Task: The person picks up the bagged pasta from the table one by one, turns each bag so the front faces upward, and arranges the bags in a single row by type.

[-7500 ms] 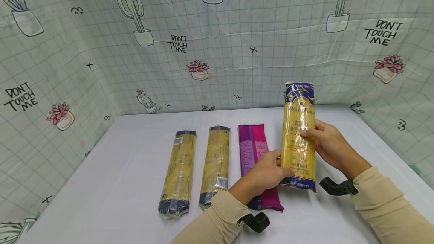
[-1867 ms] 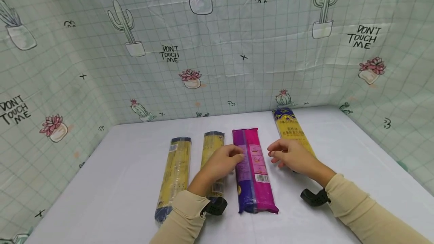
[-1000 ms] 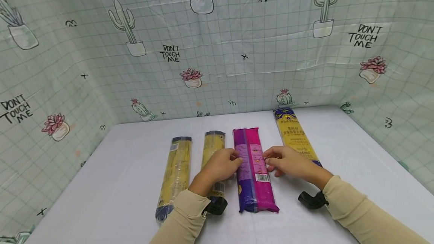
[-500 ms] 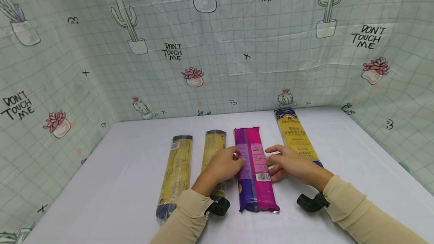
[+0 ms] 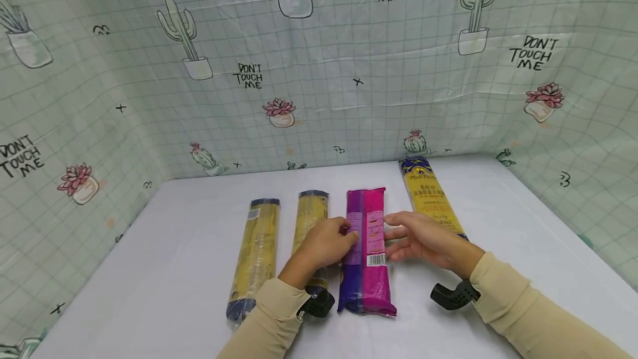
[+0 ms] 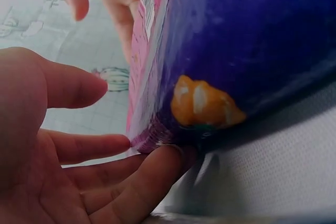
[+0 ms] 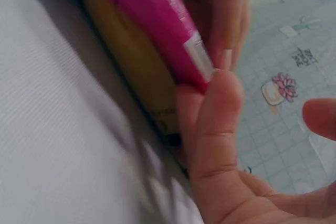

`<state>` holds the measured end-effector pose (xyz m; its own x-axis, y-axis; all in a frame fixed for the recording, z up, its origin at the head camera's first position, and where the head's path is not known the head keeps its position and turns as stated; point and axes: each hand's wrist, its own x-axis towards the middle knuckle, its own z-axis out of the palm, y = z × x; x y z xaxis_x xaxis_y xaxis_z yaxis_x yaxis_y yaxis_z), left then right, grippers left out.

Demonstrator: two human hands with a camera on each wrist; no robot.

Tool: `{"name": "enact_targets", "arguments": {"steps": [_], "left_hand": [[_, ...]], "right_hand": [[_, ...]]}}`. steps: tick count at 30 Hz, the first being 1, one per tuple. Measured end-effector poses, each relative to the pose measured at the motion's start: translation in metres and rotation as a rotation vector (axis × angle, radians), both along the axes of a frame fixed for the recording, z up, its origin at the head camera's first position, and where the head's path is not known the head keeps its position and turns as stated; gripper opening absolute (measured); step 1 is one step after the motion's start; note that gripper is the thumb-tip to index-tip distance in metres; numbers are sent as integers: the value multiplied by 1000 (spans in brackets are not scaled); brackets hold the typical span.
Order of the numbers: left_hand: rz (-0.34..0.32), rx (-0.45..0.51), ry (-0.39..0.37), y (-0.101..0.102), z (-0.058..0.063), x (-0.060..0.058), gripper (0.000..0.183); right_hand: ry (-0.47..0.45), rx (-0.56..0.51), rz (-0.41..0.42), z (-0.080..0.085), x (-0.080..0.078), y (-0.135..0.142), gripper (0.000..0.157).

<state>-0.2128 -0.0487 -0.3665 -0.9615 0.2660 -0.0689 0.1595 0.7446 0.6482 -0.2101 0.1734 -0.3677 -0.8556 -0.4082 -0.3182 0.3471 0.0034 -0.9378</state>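
Observation:
A long pink-and-purple plastic packet (image 5: 366,287) lies between my hands in the head view. My left hand (image 5: 326,242) is at its left edge; in the left wrist view the fingertips touch that edge while the thumb stands off it. On the opposite edge, my right hand (image 5: 423,240) touches with extended fingers, its thumb also apart in the right wrist view. Left of the packet lie two yellow spaghetti packs with dark blue ends, a nearer one (image 5: 311,215) partly behind my left hand and a farther one (image 5: 259,242).
Another yellow spaghetti pack (image 5: 431,193), its front label up, lies slanted at the back right, partly covered by my right hand. The packs rest on a white tabletop (image 5: 174,270). A cactus-print cloth (image 5: 329,43) rises behind and at the sides.
The yellow pack once held up in both hands now lies at the back right. Both hands have moved to the pink-and-purple packet, whose near end has just swung slightly left.

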Motion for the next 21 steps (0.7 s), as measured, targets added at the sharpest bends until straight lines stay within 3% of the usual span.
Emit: {"name": "enact_targets", "arguments": {"steps": [10, 16, 21], "left_hand": [[-56, 12, -6, 1, 1, 2, 36], [-61, 46, -62, 2, 4, 7, 58], [-23, 107, -81, 2, 5, 8, 61]], "right_hand": [[4, -5, -82, -7, 0, -1, 57], [63, -33, -43, -7, 0, -2, 59], [122, -50, 6, 0, -1, -5, 60]]}}
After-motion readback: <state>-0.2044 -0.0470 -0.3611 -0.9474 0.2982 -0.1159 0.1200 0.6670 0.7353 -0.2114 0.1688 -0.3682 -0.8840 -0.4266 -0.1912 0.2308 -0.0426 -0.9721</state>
